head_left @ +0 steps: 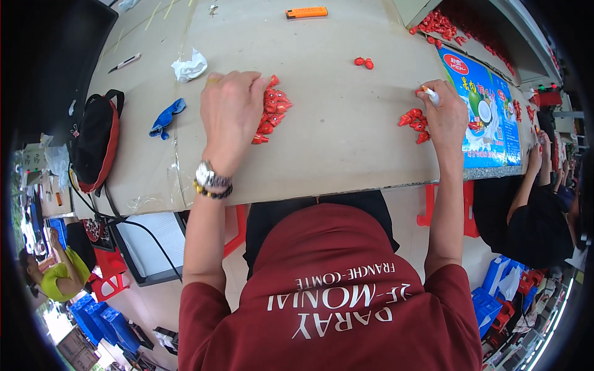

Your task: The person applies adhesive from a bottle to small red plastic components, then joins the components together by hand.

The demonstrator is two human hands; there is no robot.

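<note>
My left hand [232,108] is bent over the left side of a pile of small glossy red pieces [272,114], its curled fingertips beside the topmost piece. What those fingers hold, if anything, is hidden. Farther right, my right hand [447,114] is closed around a small white tube-like thing [431,95], with a bit of orange-red at its tip. Just left of that hand lies a smaller group of red pieces [415,122]. Two more red pieces [364,62] sit farther back on the table.
An orange cutter-like tool [306,12] lies at the far edge. On the left are a crumpled tissue [189,66], a blue wrapper [167,117], a pen-like tool [125,62] and a black-red pouch [96,142]. A blue printed carton sheet [495,123] covers the right; co-workers sit on both sides.
</note>
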